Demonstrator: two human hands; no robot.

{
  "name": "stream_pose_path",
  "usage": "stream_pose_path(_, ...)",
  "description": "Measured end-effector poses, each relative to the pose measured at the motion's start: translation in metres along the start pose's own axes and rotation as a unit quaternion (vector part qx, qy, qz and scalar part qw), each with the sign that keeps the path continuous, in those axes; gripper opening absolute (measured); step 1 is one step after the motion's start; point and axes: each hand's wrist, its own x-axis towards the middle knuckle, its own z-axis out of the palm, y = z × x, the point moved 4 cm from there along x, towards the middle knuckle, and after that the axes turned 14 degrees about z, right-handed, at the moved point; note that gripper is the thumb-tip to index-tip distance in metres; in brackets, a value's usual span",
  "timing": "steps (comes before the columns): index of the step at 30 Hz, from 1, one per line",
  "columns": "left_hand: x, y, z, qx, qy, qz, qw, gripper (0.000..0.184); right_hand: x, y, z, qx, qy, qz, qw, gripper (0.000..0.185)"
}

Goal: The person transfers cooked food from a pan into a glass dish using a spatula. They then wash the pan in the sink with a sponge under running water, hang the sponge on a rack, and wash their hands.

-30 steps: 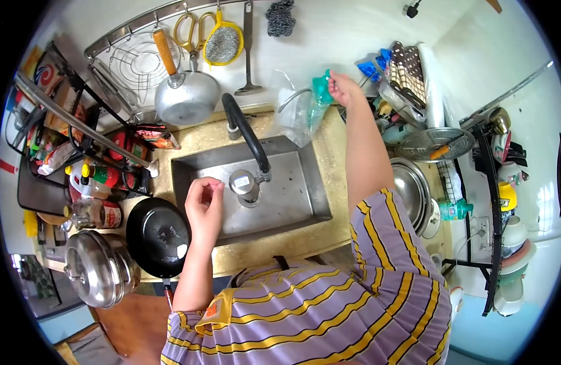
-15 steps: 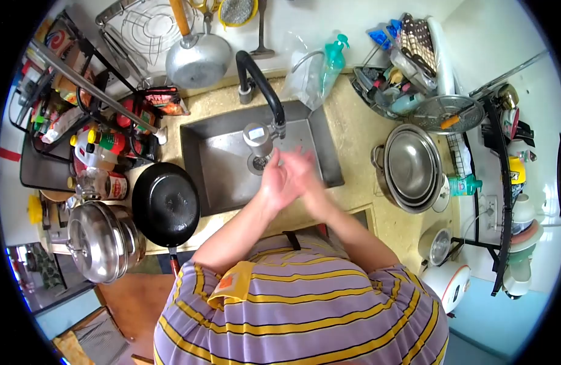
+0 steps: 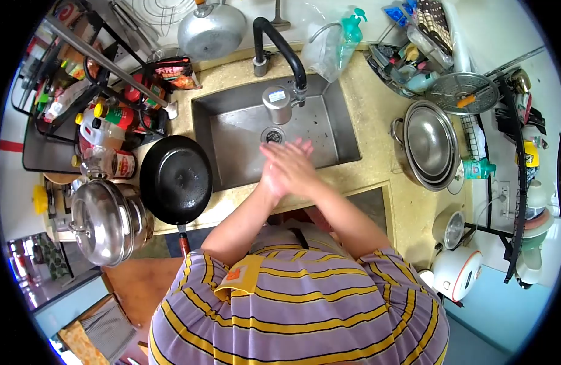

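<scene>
Over the front edge of the sink (image 3: pixel 235 176) my two hands press together, palm to palm. My right hand (image 3: pixel 292 163) lies across the top, its fingers stretched out flat toward the left. Beneath it is my left hand (image 3: pixel 274 181), mostly covered, with fingertips showing past the right hand's far side. No object shows in either hand. Just beyond them is the drain (image 3: pixel 272 137), and a metal cylinder with a pale label (image 3: pixel 277 106) stands behind it under the black faucet (image 3: pixel 286 52).
A black frying pan (image 3: pixel 176 179) lies on the counter to the left, beside a lidded steel pot (image 3: pixel 101 222). Nested steel bowls (image 3: pixel 428 146) sit on the right. Bottles (image 3: pixel 113 135) crowd the left rack, and a green pump bottle (image 3: pixel 351 30) stands behind the sink.
The camera view has shifted, so the sink appears higher and farther right. My hands went from a blurred, tilted clasp to lying flat against each other, nearer the sink's front edge.
</scene>
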Motion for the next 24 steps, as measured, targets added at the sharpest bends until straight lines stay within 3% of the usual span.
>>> stream_pose_path(3,-0.016,0.001,0.018,-0.032,0.035,-0.056,0.997,0.046,0.020,0.003,-0.019,0.004,-0.057,0.033,0.998,0.046)
stream_pose_path(4,-0.023,0.009,0.031,0.023,0.030,-0.049,0.998,0.045,0.024,0.003,-0.023,-0.008,-0.069,0.047,0.996,0.046)
stream_pose_path(5,-0.029,0.019,0.047,0.077,0.024,-0.041,0.996,0.044,0.013,0.005,-0.006,-0.026,0.080,-0.005,0.996,0.054)
stream_pose_path(7,-0.029,0.029,0.046,0.150,0.039,-0.053,0.987,0.042,-0.010,-0.026,0.015,-0.064,0.148,-0.062,0.985,0.061)
stream_pose_path(9,-0.029,0.037,0.023,0.168,-0.029,-0.012,0.985,0.042,-0.017,-0.039,0.030,-0.051,0.191,-0.101,0.975,0.065)
stream_pose_path(12,-0.025,0.049,0.001,0.200,-0.136,0.053,0.969,0.043,0.006,-0.044,0.044,0.170,0.028,0.049,0.984,0.057)
stream_pose_path(13,-0.027,0.053,0.003,0.213,-0.170,0.075,0.959,0.043,0.017,-0.049,0.046,0.171,0.028,0.064,0.983,0.042)
stream_pose_path(14,-0.023,0.050,-0.007,0.260,-0.068,0.119,0.956,0.045,0.024,-0.050,0.047,0.232,0.018,0.126,0.964,0.037)
stream_pose_path(16,-0.031,0.039,0.010,0.350,0.151,0.180,0.907,0.050,0.029,-0.062,0.044,0.392,-0.004,0.201,0.898,0.032)
stream_pose_path(18,-0.040,0.033,0.018,0.330,0.095,0.187,0.921,0.053,0.031,-0.071,0.046,0.585,-0.014,0.219,0.780,0.032)
stream_pose_path(19,-0.042,0.030,0.025,0.241,0.057,0.168,0.954,0.047,0.030,-0.084,0.031,0.720,-0.080,0.178,0.665,0.030)
stream_pose_path(20,-0.046,0.029,0.033,0.203,0.027,0.164,0.965,0.043,0.032,-0.079,0.044,0.805,-0.080,0.089,0.581,0.025)
stream_pose_path(22,-0.058,0.033,0.065,0.124,-0.034,0.154,0.980,0.035,0.033,-0.077,0.064,0.922,-0.140,-0.094,0.347,0.020)
stream_pose_path(24,-0.050,0.054,0.053,0.119,-0.048,0.178,0.976,0.020,0.025,-0.071,0.076,0.913,-0.129,-0.063,0.383,0.027)
